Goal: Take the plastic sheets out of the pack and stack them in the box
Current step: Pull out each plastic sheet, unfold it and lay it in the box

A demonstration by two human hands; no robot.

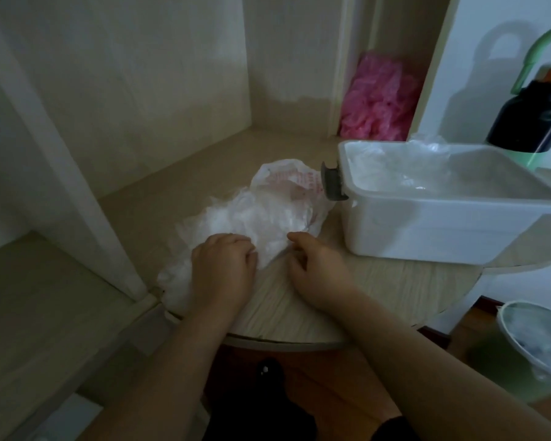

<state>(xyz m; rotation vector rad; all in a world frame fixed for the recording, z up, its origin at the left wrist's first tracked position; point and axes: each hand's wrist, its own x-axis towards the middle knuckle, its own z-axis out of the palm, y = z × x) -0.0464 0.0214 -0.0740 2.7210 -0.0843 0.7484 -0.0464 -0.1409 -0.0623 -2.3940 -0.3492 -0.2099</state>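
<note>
A crumpled clear pack with red print (295,183) lies on the wooden shelf, with thin white plastic sheets (252,218) spilling out of it toward me. My left hand (223,268) rests on the near end of the sheets, its fingers curled into the plastic. My right hand (315,268) sits just right of the sheets, and its thumb and curled fingers touch their edge. The white plastic box (427,227) stands open to the right, holding some clear sheets (392,170); a grey latch (331,183) hangs on its left end.
A pink bundle of plastic (379,103) stands in the narrow niche behind the box. A dark bottle with a green handle (531,116) is at the far right. A green bin (522,348) with a liner stands on the floor, lower right. The shelf's rounded edge (283,343) is near me.
</note>
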